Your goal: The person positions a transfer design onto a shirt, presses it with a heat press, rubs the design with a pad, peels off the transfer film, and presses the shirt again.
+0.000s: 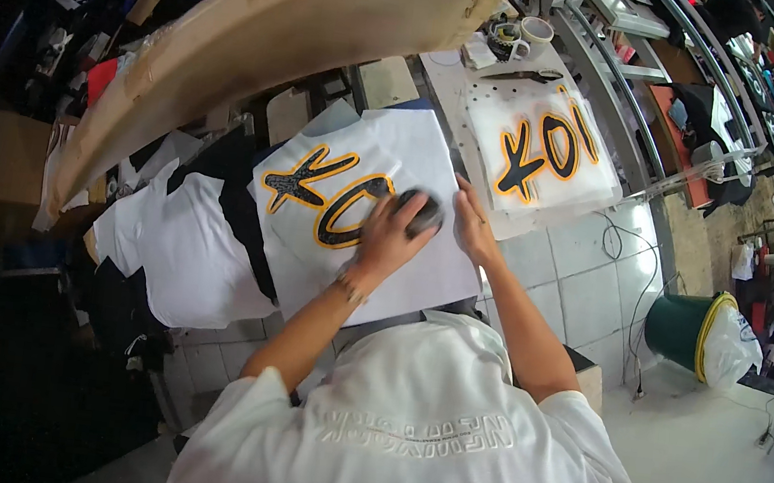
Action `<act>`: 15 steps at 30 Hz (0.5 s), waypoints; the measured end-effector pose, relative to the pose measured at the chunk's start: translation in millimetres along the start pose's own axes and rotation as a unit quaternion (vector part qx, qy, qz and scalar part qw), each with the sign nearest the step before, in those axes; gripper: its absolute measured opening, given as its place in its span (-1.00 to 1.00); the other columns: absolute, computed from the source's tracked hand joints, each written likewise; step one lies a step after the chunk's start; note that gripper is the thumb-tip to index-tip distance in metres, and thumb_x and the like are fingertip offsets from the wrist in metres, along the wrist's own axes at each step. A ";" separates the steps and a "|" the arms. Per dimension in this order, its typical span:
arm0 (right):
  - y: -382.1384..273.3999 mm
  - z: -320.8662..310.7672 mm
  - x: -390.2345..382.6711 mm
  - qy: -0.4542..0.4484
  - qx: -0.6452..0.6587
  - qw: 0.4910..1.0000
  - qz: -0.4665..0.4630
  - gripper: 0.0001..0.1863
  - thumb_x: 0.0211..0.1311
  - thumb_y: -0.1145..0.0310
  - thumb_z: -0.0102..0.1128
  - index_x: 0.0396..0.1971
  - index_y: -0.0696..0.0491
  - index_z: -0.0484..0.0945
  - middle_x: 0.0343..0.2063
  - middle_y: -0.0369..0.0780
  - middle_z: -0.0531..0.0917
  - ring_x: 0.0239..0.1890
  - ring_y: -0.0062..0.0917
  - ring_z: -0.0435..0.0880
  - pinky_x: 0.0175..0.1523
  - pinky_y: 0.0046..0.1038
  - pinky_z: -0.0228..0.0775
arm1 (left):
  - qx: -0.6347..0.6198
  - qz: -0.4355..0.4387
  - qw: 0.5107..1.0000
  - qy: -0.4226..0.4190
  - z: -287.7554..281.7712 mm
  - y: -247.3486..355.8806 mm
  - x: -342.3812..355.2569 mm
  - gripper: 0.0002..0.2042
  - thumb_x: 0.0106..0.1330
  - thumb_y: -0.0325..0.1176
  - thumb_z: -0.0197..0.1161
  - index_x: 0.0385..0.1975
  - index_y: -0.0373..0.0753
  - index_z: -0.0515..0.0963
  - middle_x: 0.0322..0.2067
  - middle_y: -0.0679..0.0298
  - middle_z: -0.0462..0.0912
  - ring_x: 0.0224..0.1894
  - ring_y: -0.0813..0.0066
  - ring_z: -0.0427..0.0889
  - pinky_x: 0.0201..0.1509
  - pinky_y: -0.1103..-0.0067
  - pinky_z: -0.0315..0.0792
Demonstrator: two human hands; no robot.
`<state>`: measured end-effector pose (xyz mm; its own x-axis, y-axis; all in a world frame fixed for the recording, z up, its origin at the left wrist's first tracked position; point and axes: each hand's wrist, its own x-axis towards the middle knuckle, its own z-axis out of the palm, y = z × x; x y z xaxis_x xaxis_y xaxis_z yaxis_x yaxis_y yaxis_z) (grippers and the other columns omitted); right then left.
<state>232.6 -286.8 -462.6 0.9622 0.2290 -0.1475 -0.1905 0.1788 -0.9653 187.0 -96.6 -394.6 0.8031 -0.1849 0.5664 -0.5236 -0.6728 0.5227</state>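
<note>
— Pressing down on what, exactly?

— A dark rounded pad [419, 212], soft-looking, maybe a sponge or dauber. The left hand [386, 237] is cupped over its near side and grasps it, so the pad lies just beyond the fingers, toward the far edge of the platen.

— And what is under it?

— A white sheet or shirt panel [362, 210] stretched flat over the platen, bearing big black shapes [325, 198] outlined in yellow-orange. The pad sits on the right end of that print, whose long axis runs left to right across the sheet.

— The other hand?

— The right hand [470, 222] lies flat and released, fingers spread, on the sheet just beside the pad, at the right edge. It holds nothing. The left is plainly the nearer to the pad; the right only steadies the cloth.

— Anything further out?

— Beyond the right edge, a second white panel [541, 149] with the same glossy black and yellow shapes rests on a pale worktable [448, 82]. At that table's far corner sit tape rolls [504, 37], a mug [535, 31] and scissors [521, 75]. Off the left edge, plain white shirts [181, 247] lie limp over dark cloth. A long wooden board [278, 29] slants overhead, and a green bin [683, 328] with a yellow rim stands on the tiled floor to the right.
</note>
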 end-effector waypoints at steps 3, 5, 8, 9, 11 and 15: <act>-13.8 1.6 -3.9 0.030 -0.071 0.997 -0.019 -0.34 0.62 0.03 -0.14 0.48 0.17 0.15 0.40 -0.05 0.34 0.49 -0.35 0.19 0.54 -0.39 -0.08 | -0.005 -0.011 1.000 -0.013 5.1 3.5 7.8 -0.38 0.09 -0.29 0.56 0.18 -0.16 0.47 -0.12 0.05 0.66 -0.08 -0.06 0.58 0.03 0.20 0.48; -17.7 -0.9 -7.9 0.039 -0.085 0.996 -0.009 -0.32 0.60 0.00 -0.12 0.48 0.17 0.16 0.40 -0.02 0.35 0.48 -0.33 0.21 0.53 -0.38 -0.06 | 0.029 -0.003 0.999 -0.025 -12.7 10.8 -7.3 -0.40 0.07 -0.31 0.56 0.15 -0.18 0.50 -0.13 0.05 0.66 -0.09 -0.04 0.57 0.02 0.19 0.47; -15.8 2.8 -11.2 0.054 -0.141 0.989 0.001 -0.28 0.55 -0.06 -0.06 0.46 0.17 0.18 0.33 0.07 0.42 0.42 -0.24 0.33 0.49 -0.34 0.07 | 0.021 -0.019 0.997 -0.076 -55.0 13.4 -56.7 -0.42 0.06 -0.32 0.56 0.12 -0.22 0.52 -0.08 0.04 0.66 -0.03 -0.03 0.59 0.07 0.22 0.48; -16.5 6.0 -8.6 0.057 -0.184 0.981 0.002 -0.25 0.52 -0.09 -0.01 0.45 0.17 0.21 0.27 0.13 0.48 0.37 -0.17 0.43 0.44 -0.31 0.18 | 0.023 -0.018 0.997 -0.075 -64.5 1.2 -55.0 -0.42 0.06 -0.32 0.56 0.12 -0.22 0.52 -0.08 0.04 0.66 -0.03 -0.03 0.59 0.07 0.22 0.48; -25.2 9.4 -10.4 0.052 -0.204 0.978 0.008 -0.22 0.48 -0.10 0.05 0.46 0.15 0.19 0.23 0.15 0.51 0.32 -0.15 0.49 0.40 -0.29 0.24 | 0.064 -0.189 0.965 -0.168 -77.1 -30.8 -56.4 -0.38 0.04 -0.33 0.57 0.13 -0.30 0.49 -0.05 -0.02 0.66 0.00 -0.04 0.63 0.15 0.23 0.48; -32.8 9.9 -13.2 0.030 -0.198 0.979 0.045 -0.25 0.49 0.02 0.11 0.46 0.18 0.17 0.32 0.09 0.42 0.40 -0.27 0.37 0.44 -0.33 0.16 | 0.039 -0.259 0.948 0.180 -89.3 -85.1 15.8 -0.24 0.08 -0.33 0.57 0.30 -0.33 0.36 0.08 -0.16 0.62 0.12 -0.05 0.63 0.18 0.27 0.53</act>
<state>224.2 -286.2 -426.8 0.9571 0.1672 -0.2366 -0.1961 -0.2274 -0.9539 218.9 21.6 -373.2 0.7908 0.4318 0.4338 -0.0514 -0.6594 0.7500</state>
